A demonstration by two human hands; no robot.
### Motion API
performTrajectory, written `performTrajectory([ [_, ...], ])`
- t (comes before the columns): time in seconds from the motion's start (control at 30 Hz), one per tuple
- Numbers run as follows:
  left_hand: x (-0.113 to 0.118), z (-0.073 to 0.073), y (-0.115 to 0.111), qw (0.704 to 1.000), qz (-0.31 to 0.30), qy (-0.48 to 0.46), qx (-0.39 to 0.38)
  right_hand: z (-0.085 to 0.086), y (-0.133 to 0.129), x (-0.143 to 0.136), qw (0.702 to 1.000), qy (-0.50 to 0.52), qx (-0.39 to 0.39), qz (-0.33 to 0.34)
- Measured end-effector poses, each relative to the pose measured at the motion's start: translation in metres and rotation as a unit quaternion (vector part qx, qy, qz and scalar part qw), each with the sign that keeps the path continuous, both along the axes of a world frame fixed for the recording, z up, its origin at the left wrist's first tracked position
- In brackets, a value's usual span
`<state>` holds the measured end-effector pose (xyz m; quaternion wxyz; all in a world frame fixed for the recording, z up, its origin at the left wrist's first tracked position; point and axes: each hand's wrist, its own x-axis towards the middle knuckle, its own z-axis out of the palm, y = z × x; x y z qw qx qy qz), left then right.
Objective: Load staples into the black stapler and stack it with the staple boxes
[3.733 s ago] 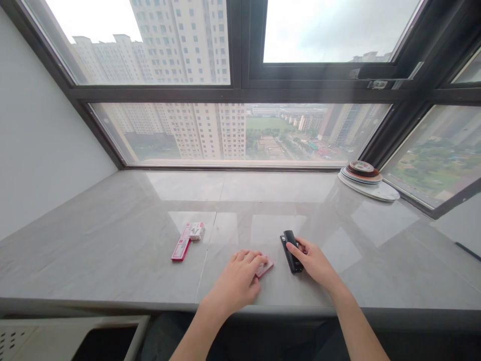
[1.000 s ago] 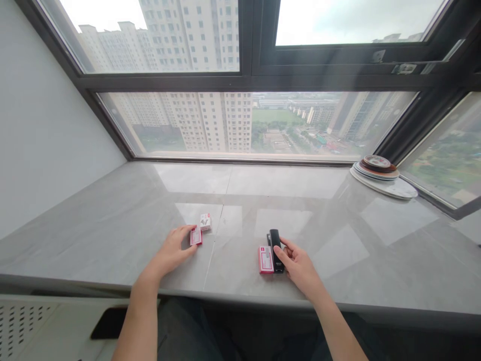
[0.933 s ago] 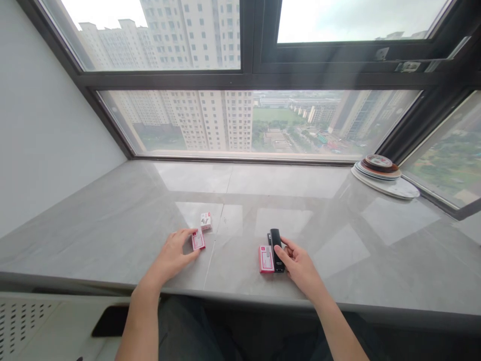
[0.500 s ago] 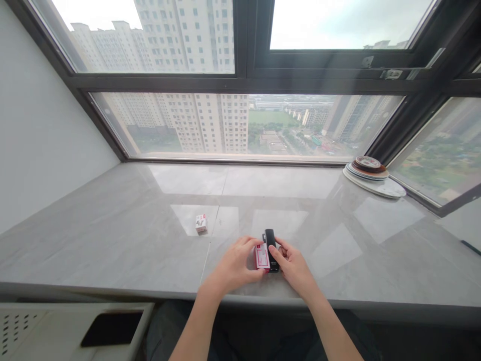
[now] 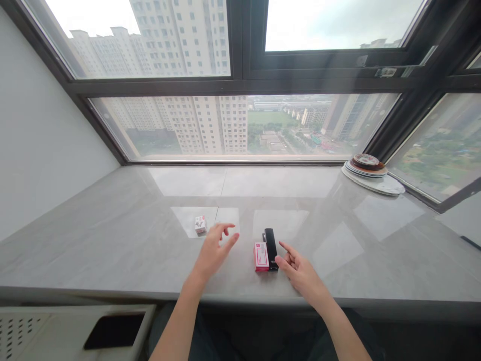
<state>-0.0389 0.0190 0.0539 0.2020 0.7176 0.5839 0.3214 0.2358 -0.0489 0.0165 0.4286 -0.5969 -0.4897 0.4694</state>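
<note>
A black stapler (image 5: 271, 249) and a pink-and-white box (image 5: 261, 256) lie side by side on the grey marbled counter (image 5: 143, 250), the box against the stapler's left side. My right hand (image 5: 300, 273) is just right of the stapler, thumb and index finger apart, its thumb tip close to the stapler's near end; whether it touches I cannot tell. Left of the box, my left hand (image 5: 214, 250) is raised over the counter with fingers spread and nothing in them. Beyond its fingers and slightly left sits a small white printed box (image 5: 200, 224).
A stack of plates (image 5: 370, 173) stands in the back right corner by the window. The dark window frame (image 5: 240, 86) runs along the back. Below the counter's front edge at lower left is a pale cabinet-like surface (image 5: 56, 333) with a black rectangle (image 5: 113, 331).
My left hand has let go of the pink-and-white box and moved left toward the small white box. My right hand has come off the stapler and shifted slightly right.
</note>
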Motion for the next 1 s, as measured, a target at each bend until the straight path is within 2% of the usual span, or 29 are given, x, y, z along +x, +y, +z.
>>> performTrajectory([
  [0.03,-0.017,-0.001,0.009,0.999,0.052,0.006,0.000,0.000,-0.003,0.001,1.000,-0.024,0.002,0.010],
  [0.1,-0.047,-0.002,0.028,0.976,0.208,0.053,-0.024,0.004,-0.006,0.000,0.997,-0.074,0.003,0.027],
  [0.17,-0.065,-0.005,0.045,0.969,0.232,0.071,-0.049,0.010,-0.006,-0.005,0.992,-0.120,0.002,0.037],
  [0.2,-0.066,-0.007,0.051,0.970,0.221,0.076,-0.061,0.013,-0.004,-0.008,0.989,-0.137,0.003,0.046],
  [0.27,-0.055,-0.013,0.057,0.980,0.166,0.075,-0.073,0.020,-0.001,-0.013,0.985,-0.158,0.014,0.070],
  [0.47,0.029,-0.028,0.039,0.995,0.019,0.074,-0.063,0.029,0.004,-0.023,0.978,-0.178,0.045,0.095],
  [0.57,0.055,-0.029,0.027,0.995,-0.020,0.077,-0.056,0.028,0.005,-0.022,0.978,-0.182,0.043,0.093],
  [0.77,0.070,-0.029,0.011,0.994,-0.055,0.079,-0.050,0.028,0.008,-0.021,0.969,-0.204,0.058,0.124],
  [0.9,0.073,-0.039,0.005,0.993,-0.040,0.096,-0.048,0.029,0.010,-0.021,0.969,-0.202,0.061,0.130],
  [1.0,0.082,-0.047,0.008,0.993,-0.060,0.092,-0.053,0.030,0.013,-0.013,0.973,-0.175,0.057,0.141],
])
